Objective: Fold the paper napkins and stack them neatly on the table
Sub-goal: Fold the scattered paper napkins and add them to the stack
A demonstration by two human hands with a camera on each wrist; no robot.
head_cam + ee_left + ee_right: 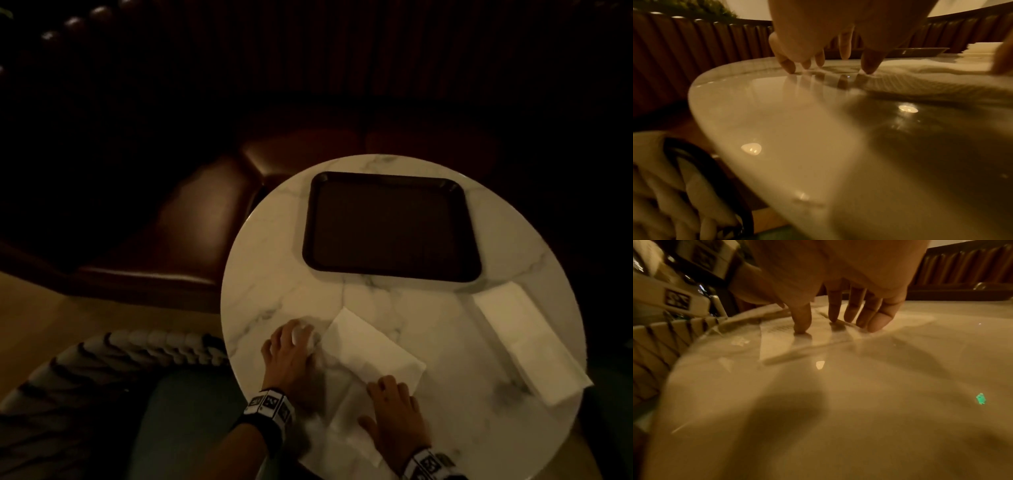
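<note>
A white paper napkin [370,349] lies slanted on the near part of the round marble table [274,274], folded into a long strip. My left hand [291,337] is at the strip's far left end. In the left wrist view its fingertips [789,69] touch the bare table, and the thumb presses the napkin's edge [931,78]. My right hand [390,394] lies flat on the near end. In the right wrist view its straight fingers and thumb [801,327] press the napkin [777,340] down. A stack of folded napkins [527,339] sits at the table's right edge.
A dark rectangular tray [387,176] with nothing in it sits at the back of the table. A brown leather bench [191,212] curves behind and to the left. A woven chair back [137,346] stands close to the table's left edge.
</note>
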